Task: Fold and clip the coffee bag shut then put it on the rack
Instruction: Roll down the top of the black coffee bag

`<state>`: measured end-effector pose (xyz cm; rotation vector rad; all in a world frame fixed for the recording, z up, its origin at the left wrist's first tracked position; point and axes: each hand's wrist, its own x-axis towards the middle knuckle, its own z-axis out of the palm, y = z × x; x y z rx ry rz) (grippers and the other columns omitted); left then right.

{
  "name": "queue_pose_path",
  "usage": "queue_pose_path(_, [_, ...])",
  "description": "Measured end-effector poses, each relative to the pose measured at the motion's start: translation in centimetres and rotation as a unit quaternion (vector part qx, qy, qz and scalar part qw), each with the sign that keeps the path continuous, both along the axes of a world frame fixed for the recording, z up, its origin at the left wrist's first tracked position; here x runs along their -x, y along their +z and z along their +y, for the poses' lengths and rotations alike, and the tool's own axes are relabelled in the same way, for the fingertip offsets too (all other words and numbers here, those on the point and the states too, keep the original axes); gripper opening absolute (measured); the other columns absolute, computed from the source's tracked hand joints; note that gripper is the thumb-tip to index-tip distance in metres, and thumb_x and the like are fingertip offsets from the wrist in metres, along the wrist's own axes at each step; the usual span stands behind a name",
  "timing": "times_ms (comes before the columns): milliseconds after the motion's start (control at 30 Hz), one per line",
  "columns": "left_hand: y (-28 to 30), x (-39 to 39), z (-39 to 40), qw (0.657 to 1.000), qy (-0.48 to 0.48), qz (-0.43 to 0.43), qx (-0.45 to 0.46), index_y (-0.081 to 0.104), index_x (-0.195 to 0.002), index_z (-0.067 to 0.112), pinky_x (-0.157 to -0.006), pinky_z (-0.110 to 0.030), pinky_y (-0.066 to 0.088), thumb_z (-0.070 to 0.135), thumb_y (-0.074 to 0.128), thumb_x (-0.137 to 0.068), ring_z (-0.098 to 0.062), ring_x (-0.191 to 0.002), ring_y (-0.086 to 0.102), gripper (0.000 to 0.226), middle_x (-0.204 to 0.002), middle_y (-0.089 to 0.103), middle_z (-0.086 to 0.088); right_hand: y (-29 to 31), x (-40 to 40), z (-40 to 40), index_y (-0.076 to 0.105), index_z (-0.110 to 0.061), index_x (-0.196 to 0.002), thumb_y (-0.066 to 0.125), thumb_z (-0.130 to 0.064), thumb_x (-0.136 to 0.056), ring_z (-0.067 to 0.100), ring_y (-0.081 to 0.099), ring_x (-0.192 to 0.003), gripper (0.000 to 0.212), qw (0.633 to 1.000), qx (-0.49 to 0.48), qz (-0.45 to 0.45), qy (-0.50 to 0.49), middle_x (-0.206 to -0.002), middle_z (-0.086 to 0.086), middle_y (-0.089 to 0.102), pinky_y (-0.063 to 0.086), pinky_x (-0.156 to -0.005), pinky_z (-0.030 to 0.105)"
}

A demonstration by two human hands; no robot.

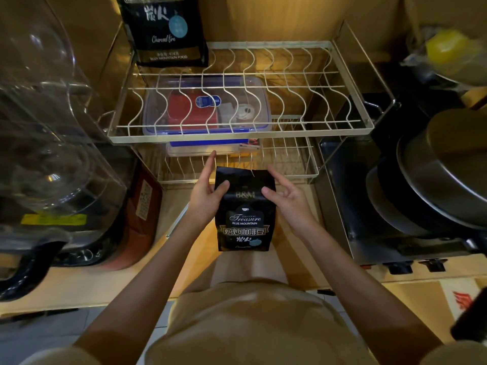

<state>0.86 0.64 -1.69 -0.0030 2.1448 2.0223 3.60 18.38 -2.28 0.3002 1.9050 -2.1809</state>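
A black coffee bag (244, 214) with white and gold lettering stands upright in front of the wire rack (342, 129), held in the air near its top. My left hand (208, 191) grips its left upper edge, thumb on the front and index finger stretched up. My right hand (287, 196) touches the right upper edge with the thumb on the front and the other fingers spread apart. The bag's top looks flat and folded over. No clip is visible. A second, larger black coffee bag (168, 30) stands on the rack's top tier at the back left.
Under the top tier, a clear lidded box (208, 106) with blue clips sits on the lower shelf. A clear blender or juicer (50, 133) fills the left side. Stacked dark pans (434, 180) on a stove stand at the right. Wooden counter runs below the bag.
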Motion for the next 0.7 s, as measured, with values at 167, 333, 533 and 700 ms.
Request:
queue_pose_path(167, [-0.7, -0.1, 0.4, 0.997, 0.019, -0.054, -0.042, 0.033, -0.132, 0.031, -0.061, -0.023, 0.059, 0.010, 0.043, -0.091, -0.013, -0.089, 0.061, 0.047, -0.108, 0.052, 0.010, -0.1, 0.1, -0.2, 0.060, -0.014, -0.114, 0.051, -0.005, -0.088, 0.004, 0.068, -0.077, 0.029, 1.000, -0.015, 0.011, -0.004, -0.090, -0.001, 0.068, 0.054, -0.062, 0.013])
queue_pose_path(333, [-1.1, 0.1, 0.7, 0.996, -0.021, -0.069, -0.049, 0.048, -0.121, 0.032, -0.065, -0.015, 0.054, 0.018, 0.043, -0.092, -0.008, -0.095, 0.057, 0.033, -0.108, 0.054, 0.013, -0.2, 0.8, -0.4, 0.061, -0.011, -0.113, 0.049, -0.008, -0.091, 0.008, 0.066, -0.081, 0.025, 0.999, -0.032, -0.003, 0.000, -0.092, -0.001, 0.067, 0.055, -0.064, 0.014])
queue_pose_path(533, [-0.8, 0.3, -0.3, 0.995, -0.081, -0.048, 0.032, 0.055, -0.117, 0.017, -0.065, -0.011, 0.053, 0.005, 0.066, -0.074, -0.003, -0.086, 0.061, 0.046, -0.097, 0.060, 0.011, -0.4, 0.8, 0.4, 0.062, -0.015, -0.112, 0.052, -0.013, -0.089, 0.001, 0.068, -0.076, 0.025, 0.999, -0.035, -0.023, 0.008, -0.093, -0.001, 0.068, 0.054, -0.061, 0.013])
queue_pose_path(700, [-1.1, 0.3, -0.7, 0.993, -0.067, -0.054, 0.084, 0.053, -0.120, 0.016, -0.073, -0.019, 0.055, 0.006, 0.071, -0.070, -0.008, -0.092, 0.060, 0.054, -0.102, 0.060, 0.004, -0.2, 0.7, 1.3, 0.055, -0.009, -0.120, 0.064, 0.003, -0.076, 0.001, 0.068, -0.078, 0.046, 0.994, -0.059, -0.010, 0.087, -0.095, -0.002, 0.067, 0.056, -0.067, 0.014])
